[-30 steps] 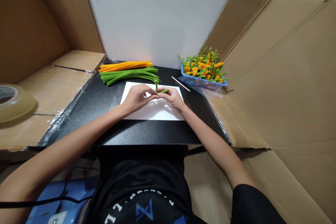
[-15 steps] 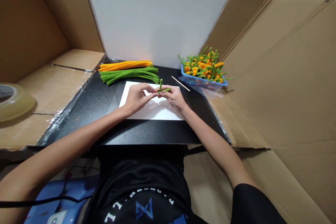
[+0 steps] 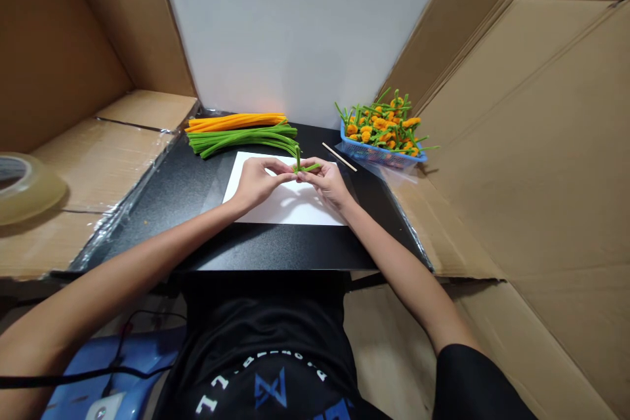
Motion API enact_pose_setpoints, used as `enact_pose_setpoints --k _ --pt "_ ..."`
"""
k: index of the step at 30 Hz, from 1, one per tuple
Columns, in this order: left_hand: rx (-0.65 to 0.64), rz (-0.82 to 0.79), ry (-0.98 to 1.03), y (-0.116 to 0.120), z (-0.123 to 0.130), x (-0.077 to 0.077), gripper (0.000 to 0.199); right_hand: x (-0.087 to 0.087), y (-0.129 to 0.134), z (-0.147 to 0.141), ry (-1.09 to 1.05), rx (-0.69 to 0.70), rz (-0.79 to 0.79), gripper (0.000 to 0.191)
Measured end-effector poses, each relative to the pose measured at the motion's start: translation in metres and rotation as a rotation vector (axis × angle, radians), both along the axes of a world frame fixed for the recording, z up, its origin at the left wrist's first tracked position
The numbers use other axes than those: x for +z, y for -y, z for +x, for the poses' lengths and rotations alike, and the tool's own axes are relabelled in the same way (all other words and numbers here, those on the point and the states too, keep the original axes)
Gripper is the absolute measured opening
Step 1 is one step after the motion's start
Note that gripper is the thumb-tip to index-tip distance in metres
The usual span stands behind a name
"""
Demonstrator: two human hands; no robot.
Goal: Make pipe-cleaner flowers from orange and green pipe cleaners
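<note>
Both my hands meet over a white paper sheet (image 3: 288,205), and together they pinch a short green pipe cleaner (image 3: 308,168). One end of it stands upright between the fingertips, and the other runs sideways to the right. My left hand (image 3: 258,182) holds it from the left with finger and thumb. My right hand (image 3: 325,182) grips it from the other side. Beyond the paper lie a bundle of long green pipe cleaners (image 3: 241,142) and a bundle of orange ones (image 3: 236,121).
A blue plastic basket (image 3: 374,153) heaped with orange-and-green pipe-cleaner flowers (image 3: 378,125) stands at the back right on clear plastic (image 3: 394,169). A thin wooden stick (image 3: 339,157) lies beside it on the black table (image 3: 270,247). Cardboard walls flank the table, with a packing-tape roll (image 3: 24,189) at left.
The green pipe cleaner's upright end has shifted slightly left and looks shorter between my fingertips. My hands stay together in nearly the same place over the paper.
</note>
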State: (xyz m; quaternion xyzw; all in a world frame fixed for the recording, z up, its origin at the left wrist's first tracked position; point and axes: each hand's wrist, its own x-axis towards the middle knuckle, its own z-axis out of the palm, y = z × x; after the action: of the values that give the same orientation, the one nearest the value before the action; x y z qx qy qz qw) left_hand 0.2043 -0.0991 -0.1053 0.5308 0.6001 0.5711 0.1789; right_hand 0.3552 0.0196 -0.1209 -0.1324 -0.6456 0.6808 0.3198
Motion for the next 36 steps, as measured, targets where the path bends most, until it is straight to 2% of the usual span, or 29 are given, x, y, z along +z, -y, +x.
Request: enact_pose_setpoints --k 16,20,26,36 --pt "0.043 0.056 -0.078 -0.002 0.008 -0.005 0.029 0.003 0.009 -0.005 0.009 -0.048 -0.121 0.043" --pt "0.065 0.103 -0.137 -0.001 0.007 -0.006 0.022 0.008 0.012 -0.003 0.006 -0.007 -0.208 0.041" --pt "-0.05 0.21 -0.297 0.001 0.004 -0.003 0.021 0.006 0.009 -0.002 0.003 0.055 -0.299 0.036" --pt "-0.033 0.253 -0.482 0.002 0.001 -0.004 0.006 0.012 0.011 0.001 0.056 0.149 -0.211 0.039"
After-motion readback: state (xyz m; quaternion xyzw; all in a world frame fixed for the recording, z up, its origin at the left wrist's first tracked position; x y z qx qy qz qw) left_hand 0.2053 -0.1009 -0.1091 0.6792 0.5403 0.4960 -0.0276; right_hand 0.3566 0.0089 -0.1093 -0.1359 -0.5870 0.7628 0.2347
